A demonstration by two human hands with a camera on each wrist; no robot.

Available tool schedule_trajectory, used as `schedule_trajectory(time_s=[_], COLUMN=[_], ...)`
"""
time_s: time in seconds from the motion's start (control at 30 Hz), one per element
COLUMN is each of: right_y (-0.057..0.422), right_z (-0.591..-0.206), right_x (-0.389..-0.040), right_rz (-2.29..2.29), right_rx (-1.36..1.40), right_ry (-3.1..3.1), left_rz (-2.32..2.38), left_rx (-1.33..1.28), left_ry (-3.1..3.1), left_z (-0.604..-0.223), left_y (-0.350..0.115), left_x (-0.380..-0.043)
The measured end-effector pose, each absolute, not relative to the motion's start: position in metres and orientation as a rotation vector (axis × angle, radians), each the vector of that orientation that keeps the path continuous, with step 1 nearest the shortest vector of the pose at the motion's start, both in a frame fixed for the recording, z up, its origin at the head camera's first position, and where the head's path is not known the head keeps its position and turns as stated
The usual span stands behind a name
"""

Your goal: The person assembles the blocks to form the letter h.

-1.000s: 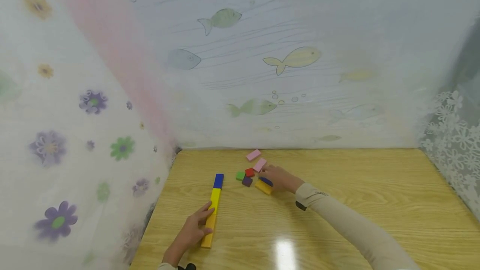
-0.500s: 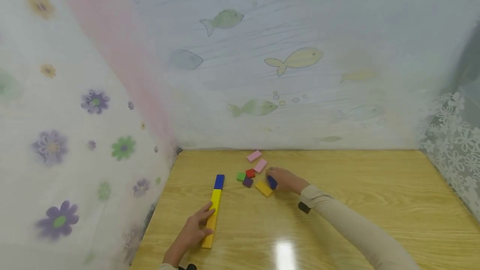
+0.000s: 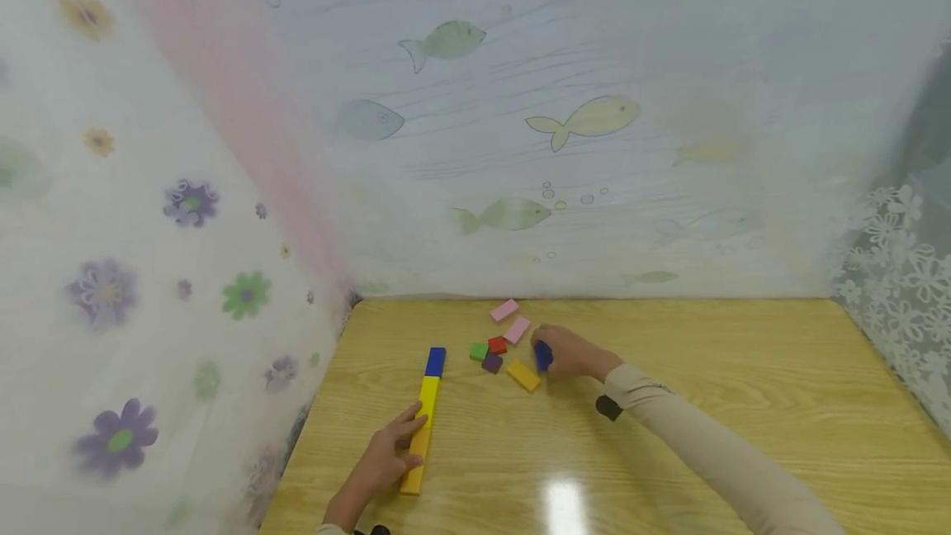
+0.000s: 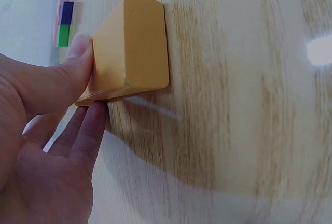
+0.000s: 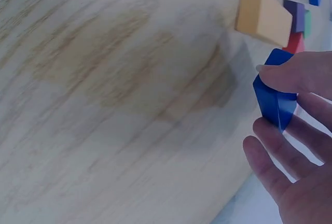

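The right grip (image 3: 574, 353) is clamped on a blue block (image 3: 544, 356), thumb on one side and fingers on the other, with the block's faces showing between them; whether the block touches the counter (image 3: 706, 370), I cannot tell. The left grip (image 3: 382, 456), nearer the wearer and to the left of the right one, is clamped on an orange block (image 3: 415, 469) that lies on the counter, thumb and fingers against opposite faces. Its foremost fingertips lie near the joint where a yellow block (image 3: 428, 399) runs on straight ahead of the left grip, end to end with the orange one. Beyond the yellow, farther out from that same grip, an end block in darker blue (image 3: 435, 362) finishes the row (three pieces in one line, leaning slightly to the right). Just left of the right grip, and a little nearer the wearer, lies an amber block (image 3: 523, 375), well apart from the row. Farther left of the right grip, between it and the row, a purple block (image 3: 492, 363), a red block (image 3: 497, 345) and a green block (image 3: 479, 351) sit bunched close together. Ahead and to the left of the right grip lies a pink block (image 3: 517, 330), with a second pink block (image 3: 504, 310) farther off, near the counter's far edge. Behind that edge, well beyond both grips, rises a pale backdrop with fish drawings (image 3: 475, 163).
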State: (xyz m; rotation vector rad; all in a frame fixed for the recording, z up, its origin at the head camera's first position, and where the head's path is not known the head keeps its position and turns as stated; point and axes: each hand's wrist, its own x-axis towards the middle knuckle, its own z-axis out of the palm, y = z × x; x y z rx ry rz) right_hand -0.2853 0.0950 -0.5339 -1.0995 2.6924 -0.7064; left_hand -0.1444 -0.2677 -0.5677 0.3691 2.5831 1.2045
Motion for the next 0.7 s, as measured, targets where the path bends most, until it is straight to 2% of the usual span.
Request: schedule_trajectory(time_s=[0.7], right_y=[0.06], right_z=[-0.508], right_x=[-0.295], right_rz=[-0.873], right_rx=[-1.204], right_ry=[2.659], left_rz=[1.198], left_rx=[0.392], left_ry=[2.615], left_z=[-0.571], left_y=[-0.268], left_x=[-0.143])
